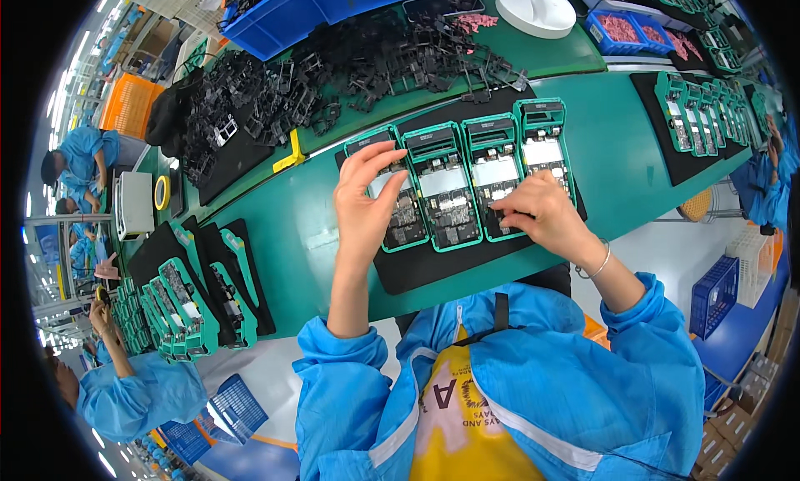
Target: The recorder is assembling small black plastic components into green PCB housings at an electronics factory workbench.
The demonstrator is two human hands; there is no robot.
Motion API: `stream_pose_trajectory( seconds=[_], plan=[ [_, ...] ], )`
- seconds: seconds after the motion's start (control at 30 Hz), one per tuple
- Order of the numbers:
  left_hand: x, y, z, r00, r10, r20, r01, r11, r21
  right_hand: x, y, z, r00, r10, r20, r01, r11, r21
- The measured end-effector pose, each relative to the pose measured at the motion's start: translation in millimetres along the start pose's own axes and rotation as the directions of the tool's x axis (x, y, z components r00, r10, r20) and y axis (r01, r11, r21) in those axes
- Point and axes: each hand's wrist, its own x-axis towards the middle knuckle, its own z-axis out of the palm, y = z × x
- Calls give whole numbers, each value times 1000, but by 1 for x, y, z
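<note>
Four green-framed electronic housings would overstate what I can name, so: several green frames with circuit boards inside lie side by side on a black mat [433,273]. My left hand [365,199] is raised over the leftmost green frame [406,219], thumb and fingers apart with nothing seen between them. Fingers of my right hand [546,214] are pinched over the lower part of the third green frame [492,169]. Whatever lies in that pinch is too small to make out. The second frame [446,181] sits between my hands. My right hand partly covers the rightmost frame [543,148].
A heap of black plastic brackets [292,89] spreads along the far side, before a blue bin [325,14]. A yellow piece [289,152] rests on the table edge. More green frames stand left [179,310] and right [700,114]. Co-workers sit at both sides.
</note>
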Motion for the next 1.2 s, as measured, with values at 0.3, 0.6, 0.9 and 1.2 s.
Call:
stream_pose_trajectory(
  seconds=[0.3,0.6,0.9,1.2],
  plan=[
    [99,-18,12,949,277,151,-314,881,354,41,11,-20,986,-4,-169,5,1000,6],
    [154,-46,56,913,152,380,-376,676,634,180,90,-50,866,-389,314,471,845,-253],
    [156,-49,59,887,281,366,-450,702,552,185,100,-69,889,-372,268,428,882,-196],
    [155,-45,44,885,388,258,-464,676,573,49,51,-93,973,221,66,-231,925,302]
  ],
)
